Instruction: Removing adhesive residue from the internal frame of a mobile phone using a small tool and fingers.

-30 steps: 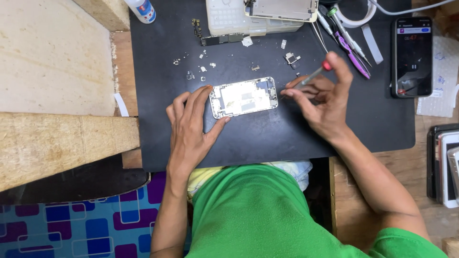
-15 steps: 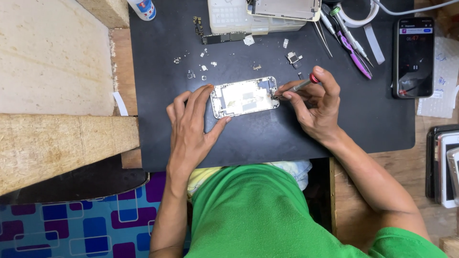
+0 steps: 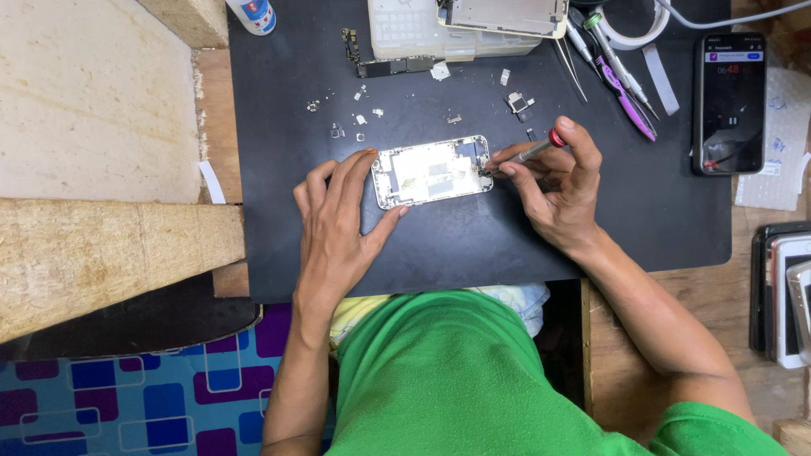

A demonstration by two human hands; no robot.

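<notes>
Black matting (image 3: 473, 245) covers the bench across the middle of the frame, and on it, just above centre, lies an opened phone chassis (image 3: 432, 171), its pale inner plate facing up and its long side running left to right with a slight tilt. The left hand (image 3: 338, 228) rests flat on the mat at the chassis's left end, fingers spread and touching that edge and the lower corner, pinning it rather than closing round it. The right hand (image 3: 553, 190) pinches a slim screwdriver (image 3: 530, 152) with a red cap between thumb and fingers, the tip set against the chassis's right end. Small loose screws and metal brackets (image 3: 359, 118) are scattered on the mat above the left hand. At the top edge sit a clear parts tray (image 3: 414, 29) and a second stripped phone frame (image 3: 503, 15); tweezers and a purple pry tool (image 3: 621, 89) lie to their right. A dark phone with a lit screen (image 3: 730, 103) lies in the upper right.
</notes>
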